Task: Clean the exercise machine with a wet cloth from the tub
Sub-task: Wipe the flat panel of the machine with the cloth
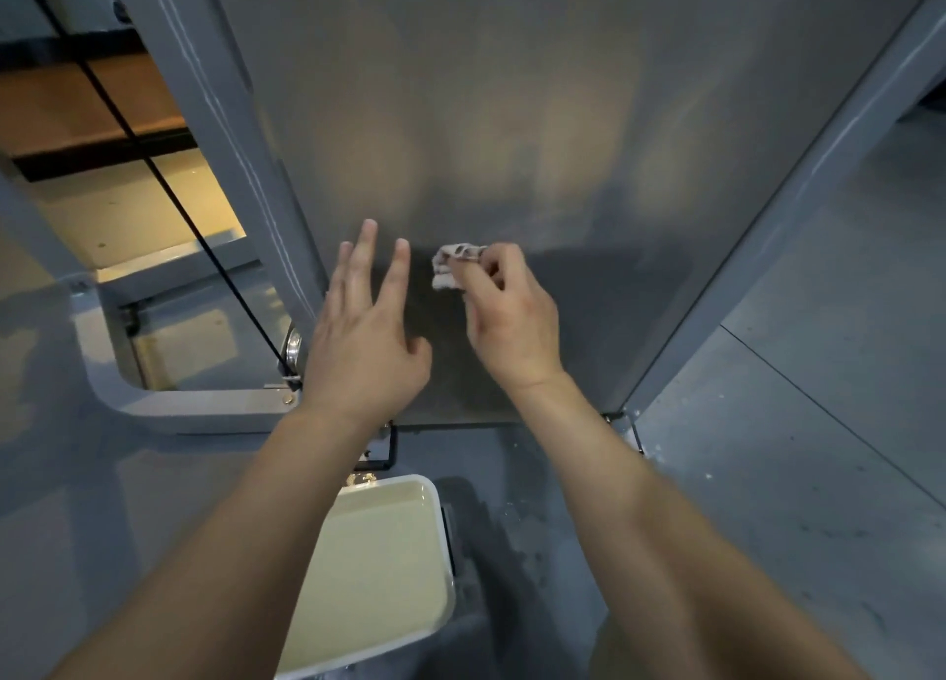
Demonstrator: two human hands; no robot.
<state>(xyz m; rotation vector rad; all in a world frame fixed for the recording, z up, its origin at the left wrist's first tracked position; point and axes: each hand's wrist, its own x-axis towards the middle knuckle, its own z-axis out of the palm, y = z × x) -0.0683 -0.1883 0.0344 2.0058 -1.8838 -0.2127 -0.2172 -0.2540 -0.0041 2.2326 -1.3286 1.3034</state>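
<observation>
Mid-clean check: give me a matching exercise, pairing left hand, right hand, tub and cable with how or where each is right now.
Things:
1. left hand
2. right hand
3. tub
4. black cable

States or places:
A. pinches the cloth against the grey panel
B. on the floor below the arms, holding liquid
C. fingers straight, holding nothing
D. runs slantwise, left of the panel

Pairs: 1-C, 2-A, 3-B, 4-D

Right hand (512, 316) pinches cloth (450, 267) against machine panel (512, 116); left hand (363, 336) spread.
</observation>
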